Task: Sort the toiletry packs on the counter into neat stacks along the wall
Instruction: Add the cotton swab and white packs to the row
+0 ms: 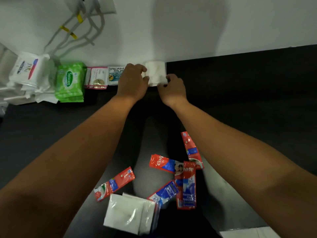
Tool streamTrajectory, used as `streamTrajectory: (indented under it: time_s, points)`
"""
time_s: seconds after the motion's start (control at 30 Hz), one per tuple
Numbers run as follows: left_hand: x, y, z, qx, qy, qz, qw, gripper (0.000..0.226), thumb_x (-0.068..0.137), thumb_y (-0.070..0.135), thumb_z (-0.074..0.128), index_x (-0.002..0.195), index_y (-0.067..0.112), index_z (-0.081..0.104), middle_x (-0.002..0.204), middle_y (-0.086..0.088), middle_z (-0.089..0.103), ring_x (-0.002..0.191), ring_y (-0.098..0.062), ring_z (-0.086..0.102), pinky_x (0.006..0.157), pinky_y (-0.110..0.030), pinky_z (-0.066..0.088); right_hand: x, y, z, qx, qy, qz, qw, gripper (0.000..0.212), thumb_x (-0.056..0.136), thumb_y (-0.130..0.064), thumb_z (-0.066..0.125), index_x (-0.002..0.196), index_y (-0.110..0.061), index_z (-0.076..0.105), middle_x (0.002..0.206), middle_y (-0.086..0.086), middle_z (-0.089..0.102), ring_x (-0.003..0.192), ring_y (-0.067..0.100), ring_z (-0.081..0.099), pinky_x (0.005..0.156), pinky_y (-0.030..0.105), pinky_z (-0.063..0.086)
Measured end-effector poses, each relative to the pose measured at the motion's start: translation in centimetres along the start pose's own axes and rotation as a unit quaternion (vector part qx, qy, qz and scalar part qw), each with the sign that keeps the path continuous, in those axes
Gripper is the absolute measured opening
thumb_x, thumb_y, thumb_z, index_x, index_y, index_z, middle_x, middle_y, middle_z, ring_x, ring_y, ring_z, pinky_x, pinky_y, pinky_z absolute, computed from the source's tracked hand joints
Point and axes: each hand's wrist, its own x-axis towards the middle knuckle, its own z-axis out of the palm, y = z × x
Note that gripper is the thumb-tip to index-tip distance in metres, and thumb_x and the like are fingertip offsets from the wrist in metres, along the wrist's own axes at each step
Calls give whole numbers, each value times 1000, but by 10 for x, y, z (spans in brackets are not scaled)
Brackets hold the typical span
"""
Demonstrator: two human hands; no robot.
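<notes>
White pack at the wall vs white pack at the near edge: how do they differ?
The wall pack is held by both hands, the left hand and the right hand; the near-edge pack lies untouched.
The wall pack sits square against the wall, in the sorted row; the near-edge pack lies skewed beside loose toothpaste sachets.
Both are white.

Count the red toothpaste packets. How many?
5. Left packet, top packet, crosswise packet, upright packet overlapping it, blue-sided packet below. Another may hide under the overlap.
</notes>
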Motion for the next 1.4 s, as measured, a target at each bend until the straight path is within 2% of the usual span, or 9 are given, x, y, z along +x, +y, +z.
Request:
streamTrajectory:
  time_s: [0.07,0.17,0.3,0.5,0.63,0.77,0.9,1.27,1.4]
  points:
    - [-26,-8,-11,-14,-4,0,1000,27,94,25,62,119,16,65,121,-8,62,113,-22,58,94,-24,38,-29,-2,3,-8,-5,-39,999,41,92,-28,61,130,-12,55,121,7,55,92,17,58,70,22,46]
    - [-75,-19,-26,-43,6,19,999,21,90,20,66,110,14,71,109,-7,69,98,-20,64,87,-19,40,-78,0,11,-19,-9,-98,995,28,87,-23,66,113,-11,66,106,10,67,95,24,65,82,32,52]
    - [-150,-40,-44,-74,-15,31,997,16,88,15,71,104,17,73,99,0,67,72,-2,52,75,-11,40,-147,9,27,-33,-61,-118,991,17,85,-19,67,102,-15,71,93,2,71,84,17,67,81,29,53]
    - [-237,-76,-58,-94,-91,37,991,17,89,15,71,105,20,73,97,8,62,71,5,54,70,-5,40,-226,21,50,-72,-122,-75,987,15,88,-24,67,102,-19,70,86,-5,70,76,8,62,72,21,48]
    - [-276,-100,-60,-84,-159,76,981,22,84,19,76,105,22,73,98,10,61,77,1,54,74,-17,46,-265,26,64,-151,-131,-97,975,15,86,-28,68,98,-20,69,90,-2,63,81,12,59,75,28,50]
    - [-295,-118,-61,11,-263,111,958,48,75,44,80,119,30,66,116,13,57,103,-10,52,92,-34,47,-295,25,67,-337,-206,-96,914,54,72,-52,77,114,-23,60,110,2,55,103,21,52,89,39,49]
    - [-309,-128,-61,110,-289,148,939,75,69,59,76,136,37,52,131,16,48,114,-12,45,94,-33,36,-313,30,76,-453,-236,-79,856,87,65,-51,84,136,-22,43,130,5,45,124,26,43,102,43,43]
    - [-310,-131,-60,89,-283,125,947,34,82,46,70,111,35,57,103,13,65,100,-13,55,93,-33,40,-309,28,88,-461,-195,-135,855,82,71,-43,82,140,-25,44,133,2,45,126,25,38,102,42,36]
    - [-308,-135,-68,-38,-309,44,949,33,86,33,72,117,37,60,94,10,66,83,-10,63,73,-27,50,-305,26,84,-440,-183,-139,868,86,71,-45,81,144,-27,39,136,2,43,127,24,38,104,42,36]
